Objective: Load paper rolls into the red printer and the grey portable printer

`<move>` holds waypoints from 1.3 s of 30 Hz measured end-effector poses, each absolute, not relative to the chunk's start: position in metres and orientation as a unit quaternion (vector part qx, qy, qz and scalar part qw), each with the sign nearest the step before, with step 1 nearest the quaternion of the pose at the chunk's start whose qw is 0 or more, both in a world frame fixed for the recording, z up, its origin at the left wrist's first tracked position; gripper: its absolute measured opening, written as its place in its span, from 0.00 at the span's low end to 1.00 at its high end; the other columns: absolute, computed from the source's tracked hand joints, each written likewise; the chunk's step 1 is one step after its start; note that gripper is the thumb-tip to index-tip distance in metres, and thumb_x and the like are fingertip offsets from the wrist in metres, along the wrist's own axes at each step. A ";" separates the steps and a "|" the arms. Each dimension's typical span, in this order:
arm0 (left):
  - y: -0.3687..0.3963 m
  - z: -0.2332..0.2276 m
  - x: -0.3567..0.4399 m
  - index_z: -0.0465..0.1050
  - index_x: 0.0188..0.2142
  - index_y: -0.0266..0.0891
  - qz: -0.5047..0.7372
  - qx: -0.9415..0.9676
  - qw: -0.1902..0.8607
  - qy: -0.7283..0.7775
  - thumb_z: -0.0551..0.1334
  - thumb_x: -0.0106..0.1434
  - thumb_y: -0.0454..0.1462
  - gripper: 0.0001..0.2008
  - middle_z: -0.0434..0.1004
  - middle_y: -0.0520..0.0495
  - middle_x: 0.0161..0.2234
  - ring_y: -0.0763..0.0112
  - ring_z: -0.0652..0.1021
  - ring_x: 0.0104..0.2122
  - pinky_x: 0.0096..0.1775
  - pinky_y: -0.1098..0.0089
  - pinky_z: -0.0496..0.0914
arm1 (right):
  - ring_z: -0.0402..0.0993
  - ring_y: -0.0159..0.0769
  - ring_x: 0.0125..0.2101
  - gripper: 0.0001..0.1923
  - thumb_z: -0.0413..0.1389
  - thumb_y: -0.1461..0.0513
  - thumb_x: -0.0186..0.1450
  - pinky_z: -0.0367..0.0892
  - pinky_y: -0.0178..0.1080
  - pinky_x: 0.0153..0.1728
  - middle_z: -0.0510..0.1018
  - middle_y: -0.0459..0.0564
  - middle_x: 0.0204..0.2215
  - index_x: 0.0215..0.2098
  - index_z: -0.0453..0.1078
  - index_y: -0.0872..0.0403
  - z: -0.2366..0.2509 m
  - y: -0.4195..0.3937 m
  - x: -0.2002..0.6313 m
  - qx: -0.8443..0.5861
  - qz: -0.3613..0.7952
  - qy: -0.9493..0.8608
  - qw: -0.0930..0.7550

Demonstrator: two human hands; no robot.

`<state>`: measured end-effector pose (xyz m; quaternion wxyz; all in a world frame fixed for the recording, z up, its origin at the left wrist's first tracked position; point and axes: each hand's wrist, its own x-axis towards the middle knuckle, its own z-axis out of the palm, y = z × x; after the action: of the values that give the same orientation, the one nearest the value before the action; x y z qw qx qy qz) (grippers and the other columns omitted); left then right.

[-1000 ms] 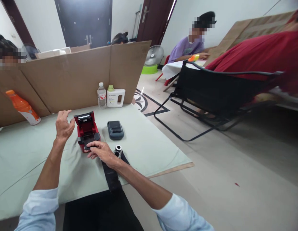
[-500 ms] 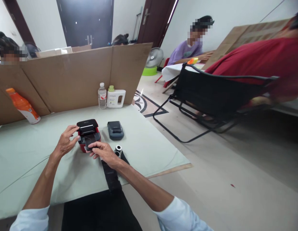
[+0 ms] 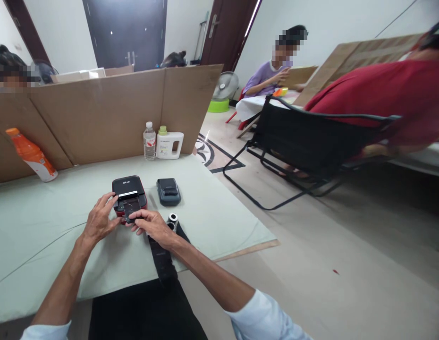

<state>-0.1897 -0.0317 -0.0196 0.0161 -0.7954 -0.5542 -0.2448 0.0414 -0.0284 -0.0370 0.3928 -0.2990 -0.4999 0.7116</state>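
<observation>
A small red and black label printer (image 3: 129,184) stands on the table, its black lid lowered almost flat. A dark strip (image 3: 131,206) lies across the printer's front opening. My left hand (image 3: 99,218) grips the printer's left side, fingertips on the lid's edge and thumb low at the front. With my right hand (image 3: 152,226) I pinch the front end of the dark strip; part of the grip is hidden. Beside my right wrist is a roll with a white core (image 3: 173,219), and a long black band (image 3: 163,259) hangs from there over the table edge.
A second dark grey device (image 3: 168,191) sits right of the printer. An orange bottle (image 3: 32,156), a water bottle (image 3: 149,141) and a white jug (image 3: 170,145) stand by the cardboard partition (image 3: 109,118). To the right are a black folding chair (image 3: 304,137) and other people.
The printer's lid has come down from a raised position. My left hand has moved lower and slightly right along the printer's side. My right hand stays on the strip.
</observation>
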 end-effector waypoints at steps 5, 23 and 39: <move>-0.033 -0.026 -0.186 0.67 0.64 0.44 -0.248 -0.787 0.041 -0.563 0.67 0.61 0.37 0.31 0.68 0.37 0.66 0.46 0.71 0.64 0.62 0.48 0.71 | 0.80 0.34 0.33 0.13 0.63 0.56 0.60 0.72 0.37 0.35 0.86 0.50 0.36 0.41 0.78 0.53 -0.037 -0.030 0.042 -0.299 0.703 -0.523 0.379; -0.037 -0.030 -0.180 0.67 0.64 0.47 -0.256 -0.753 0.025 -0.606 0.69 0.61 0.39 0.32 0.68 0.38 0.64 0.49 0.76 0.59 0.55 0.54 0.77 | 0.71 0.50 0.60 0.30 0.60 0.56 0.70 0.72 0.49 0.56 0.72 0.61 0.61 0.69 0.64 0.51 -0.015 0.017 0.078 -0.398 0.180 -0.859 0.268; -0.037 -0.023 -0.175 0.71 0.61 0.44 -0.230 -0.740 0.007 -0.632 0.69 0.59 0.39 0.30 0.70 0.39 0.63 0.50 0.77 0.58 0.56 0.56 0.76 | 0.67 0.52 0.65 0.34 0.63 0.55 0.69 0.68 0.53 0.61 0.70 0.63 0.66 0.70 0.62 0.52 -0.033 0.022 0.073 -0.391 0.189 -0.867 0.245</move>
<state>-0.1754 -0.0371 -0.0229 0.0067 -0.7403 -0.6316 -0.2304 0.0727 0.0223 -0.0332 0.2448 -0.3910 -0.8669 0.1888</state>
